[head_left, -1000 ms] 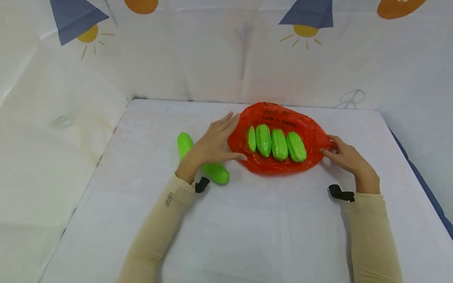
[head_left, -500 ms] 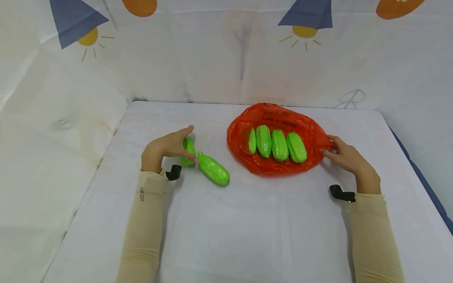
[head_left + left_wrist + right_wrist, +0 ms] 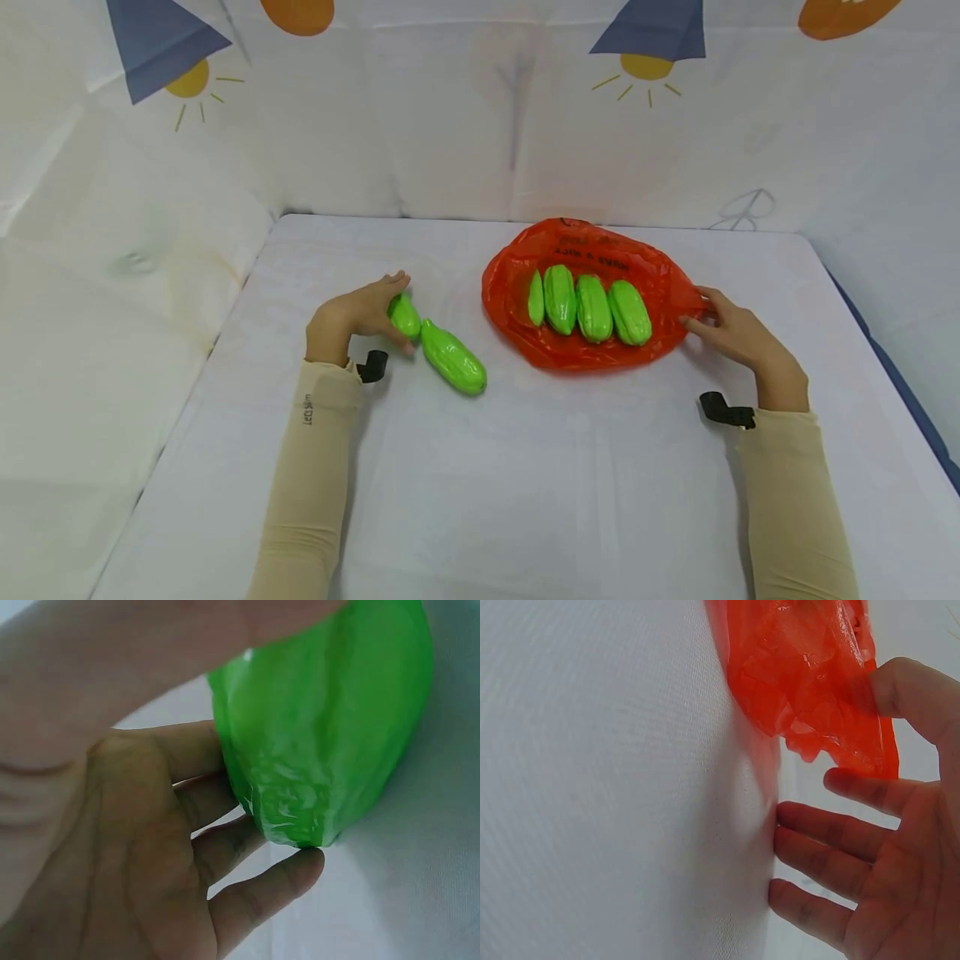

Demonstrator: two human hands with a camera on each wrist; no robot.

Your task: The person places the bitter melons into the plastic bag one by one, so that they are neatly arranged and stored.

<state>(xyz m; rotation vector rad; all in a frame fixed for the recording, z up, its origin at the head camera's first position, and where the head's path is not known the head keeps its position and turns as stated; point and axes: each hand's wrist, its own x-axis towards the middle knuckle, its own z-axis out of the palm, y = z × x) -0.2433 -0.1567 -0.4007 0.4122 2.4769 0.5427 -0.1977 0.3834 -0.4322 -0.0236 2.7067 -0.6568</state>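
Note:
My left hand (image 3: 358, 315) grips a glossy green ribbed gourd (image 3: 405, 317) at the left of the table. In the left wrist view, the thumb crosses over this gourd (image 3: 322, 735) while the fingers lie along its far side. A second green gourd (image 3: 453, 358) rests on the table just to the right of that hand. On the right, my right hand (image 3: 738, 333) pinches the end of a red plastic bag (image 3: 540, 350) between thumb and index finger. The right wrist view shows the bag's crumpled end (image 3: 802, 682), with the other fingers spread below it.
Several green gourds (image 3: 594, 308) lie side by side against the red bag, the leftmost showing only as a narrow strip. A white cloth covers the table (image 3: 525, 483). Behind it rises a white curtain (image 3: 450, 125) with printed shapes.
My left hand has swung left from beside the bag to the farther gourd and closed around it, turning it slightly. My right hand stays at the bag's end.

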